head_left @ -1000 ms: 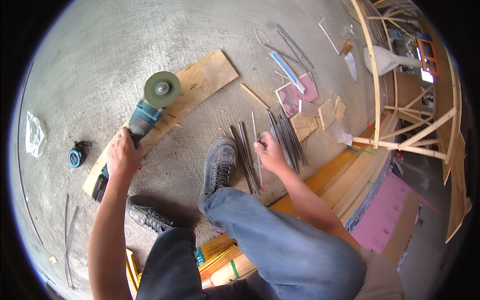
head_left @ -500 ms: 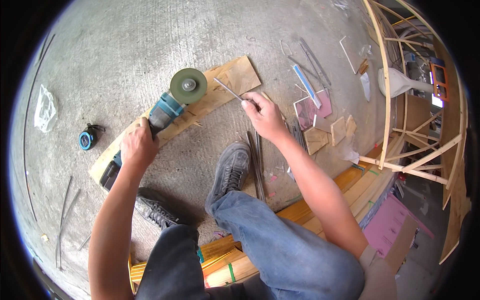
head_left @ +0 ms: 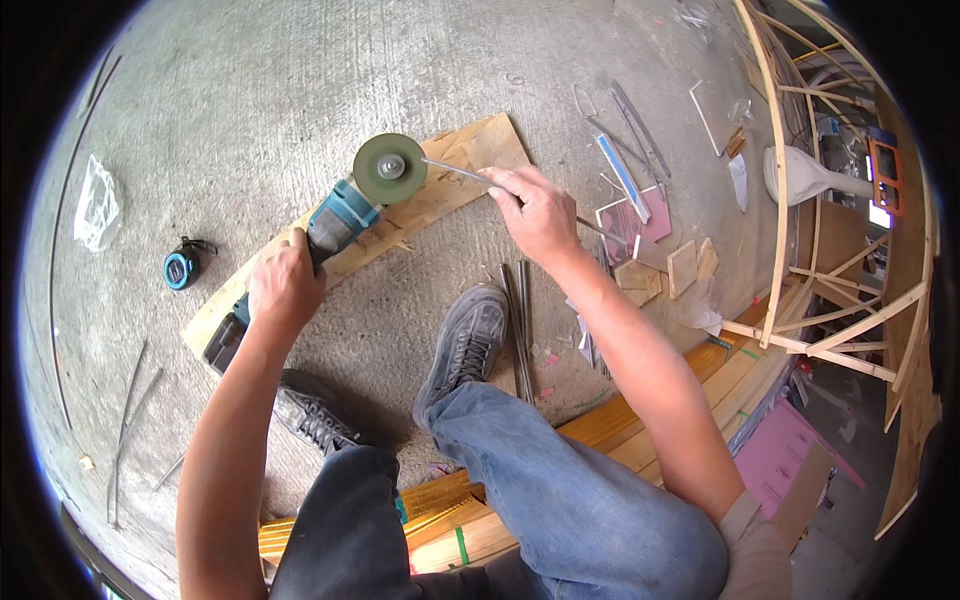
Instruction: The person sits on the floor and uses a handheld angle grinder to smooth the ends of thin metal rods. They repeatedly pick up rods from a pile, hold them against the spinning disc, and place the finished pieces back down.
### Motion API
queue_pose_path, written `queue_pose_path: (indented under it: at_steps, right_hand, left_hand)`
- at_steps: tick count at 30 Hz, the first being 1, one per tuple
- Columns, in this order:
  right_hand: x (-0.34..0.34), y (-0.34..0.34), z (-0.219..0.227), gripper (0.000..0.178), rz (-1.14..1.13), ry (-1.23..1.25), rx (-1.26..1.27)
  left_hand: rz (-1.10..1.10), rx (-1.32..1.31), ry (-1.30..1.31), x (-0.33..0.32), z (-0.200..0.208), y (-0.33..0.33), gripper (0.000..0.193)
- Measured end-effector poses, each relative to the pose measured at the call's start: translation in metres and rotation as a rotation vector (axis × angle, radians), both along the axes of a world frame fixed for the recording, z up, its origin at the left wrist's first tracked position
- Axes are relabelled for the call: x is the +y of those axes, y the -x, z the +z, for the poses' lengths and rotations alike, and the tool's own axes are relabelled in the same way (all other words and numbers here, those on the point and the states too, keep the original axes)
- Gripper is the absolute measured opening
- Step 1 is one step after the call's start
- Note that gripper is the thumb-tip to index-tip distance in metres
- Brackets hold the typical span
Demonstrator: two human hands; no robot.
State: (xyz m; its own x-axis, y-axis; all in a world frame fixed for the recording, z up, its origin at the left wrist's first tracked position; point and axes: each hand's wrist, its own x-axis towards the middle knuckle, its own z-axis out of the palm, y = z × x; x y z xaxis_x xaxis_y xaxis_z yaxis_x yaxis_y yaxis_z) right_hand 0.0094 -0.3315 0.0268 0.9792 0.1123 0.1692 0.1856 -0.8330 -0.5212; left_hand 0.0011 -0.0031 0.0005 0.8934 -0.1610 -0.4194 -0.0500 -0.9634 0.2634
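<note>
On concrete, a tape measure lies near a board, a shoe beside loose rods; left hand wraps a grinder, right hand pinches a thin rod.

Left: round blue-and-black tape measure on rough grey concrete floor; crumpled clear plastic bag farther left. Right: blue-and-white strip overlapping flat pink piece; pale wooden block nearer. Far right: light wooden slat frame, large pink panel nearer.

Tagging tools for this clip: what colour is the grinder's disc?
Dull olive green; the disc shows best in the head view.
</note>
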Motion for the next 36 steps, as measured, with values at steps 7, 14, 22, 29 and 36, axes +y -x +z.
queue_pose_path:
  at_steps: [7,14,22,29,36]
  right_hand:
    - [0.001,0.0,-0.002,0.02,0.069,0.154,-0.125]
    - [0.002,0.001,0.0,0.019,0.108,0.235,-0.154]
    - [0.002,0.002,0.005,0.02,0.157,0.278,-0.124]
    - [0.002,0.0,0.011,0.023,0.196,0.277,-0.071]
    - [0.002,-0.001,0.013,0.024,0.216,0.278,-0.024]
  left_hand:
    - [0.0,0.009,0.003,-0.001,0.0,0.0,0.034]
    - [-0.029,-0.012,-0.016,0.001,-0.003,0.001,0.034]
    - [0.004,0.004,0.011,0.0,-0.002,0.0,0.034]
    - [0.012,-0.005,0.016,0.001,-0.003,0.001,0.034]
    - [-0.034,-0.008,-0.02,0.001,-0.002,0.0,0.032]
